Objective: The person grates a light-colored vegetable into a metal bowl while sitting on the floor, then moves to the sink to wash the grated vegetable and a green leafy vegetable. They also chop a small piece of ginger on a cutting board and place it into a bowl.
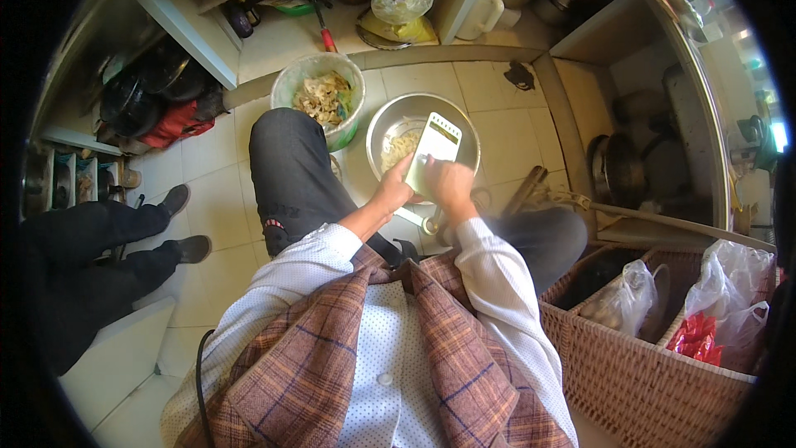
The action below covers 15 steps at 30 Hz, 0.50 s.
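My left hand (393,190) grips the lower end of a white and pale-green slicer board (445,148), which has a slot across its upper part. The board slants over a stainless steel bowl (476,152) on the tiled floor. Pale thin slices (398,146) lie at the bowl's bottom. My right hand (451,186) is blurred, with its fingers curled against the lower face of the board. Whether something is under those fingers is hidden. Left of the bowl, past my knee, stands a green plastic bucket (281,84) holding peelings (323,98).
A compartmented wicker basket (628,354) with plastic bags is at my right, a wooden pole (659,216) above it. Open cabinet shelves with pots and bags surround the floor. Another person's legs (106,236) extend from the left. A dark object (519,76) lies on the tiles.
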Tool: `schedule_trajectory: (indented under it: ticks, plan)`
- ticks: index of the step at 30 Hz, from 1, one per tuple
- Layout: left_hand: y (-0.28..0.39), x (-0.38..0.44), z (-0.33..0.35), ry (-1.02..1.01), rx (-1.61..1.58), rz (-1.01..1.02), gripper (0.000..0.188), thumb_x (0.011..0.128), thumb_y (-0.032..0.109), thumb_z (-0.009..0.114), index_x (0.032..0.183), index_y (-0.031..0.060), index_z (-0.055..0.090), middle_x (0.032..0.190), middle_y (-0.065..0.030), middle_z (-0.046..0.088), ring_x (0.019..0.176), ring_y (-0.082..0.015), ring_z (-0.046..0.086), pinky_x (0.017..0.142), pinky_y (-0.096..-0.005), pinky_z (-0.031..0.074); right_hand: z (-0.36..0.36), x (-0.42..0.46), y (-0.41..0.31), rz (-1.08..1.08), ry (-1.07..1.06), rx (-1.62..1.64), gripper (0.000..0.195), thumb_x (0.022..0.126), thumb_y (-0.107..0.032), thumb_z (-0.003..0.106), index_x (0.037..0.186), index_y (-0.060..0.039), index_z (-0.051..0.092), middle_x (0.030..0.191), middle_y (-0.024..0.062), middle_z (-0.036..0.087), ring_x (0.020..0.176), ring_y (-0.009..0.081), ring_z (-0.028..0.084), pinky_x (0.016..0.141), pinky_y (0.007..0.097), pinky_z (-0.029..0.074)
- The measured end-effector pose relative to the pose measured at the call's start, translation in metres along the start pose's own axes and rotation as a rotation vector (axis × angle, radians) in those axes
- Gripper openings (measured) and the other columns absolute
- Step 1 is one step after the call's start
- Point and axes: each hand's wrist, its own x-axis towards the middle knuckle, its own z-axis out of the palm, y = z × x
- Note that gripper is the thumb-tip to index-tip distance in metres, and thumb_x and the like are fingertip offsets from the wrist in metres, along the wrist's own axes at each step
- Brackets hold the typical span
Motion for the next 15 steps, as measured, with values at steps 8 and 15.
schedule_trajectory:
  ticks: [8,15]
  plan:
    - [0.018,-0.01,0.01,-0.003,0.036,-0.042,0.088,0.077,-0.021,0.038,0.158,0.0112,0.023,0.145,-0.0115,0.049,0.11,-0.0239,0.065,0.079,-0.0317,0.061,0.006,0.0,-0.003,0.058,-0.046,0.008,0.047,0.092,-0.035,0.06,0.056,-0.0056,0.068,0.053,0.0163,0.062,0.046,0.0331,0.062,0.048,0.0433,0.05]
    - [0.02,-0.01,0.014,0.008,0.006,-0.051,0.084,0.082,-0.019,0.042,0.158,0.0086,0.019,0.139,-0.0145,0.053,0.109,-0.0238,0.065,0.081,-0.0323,0.061,0.011,0.009,-0.003,0.067,-0.007,0.086,0.048,0.091,-0.038,0.061,0.058,-0.0046,0.069,0.055,0.0167,0.063,0.051,0.0362,0.064,0.049,0.044,0.051]
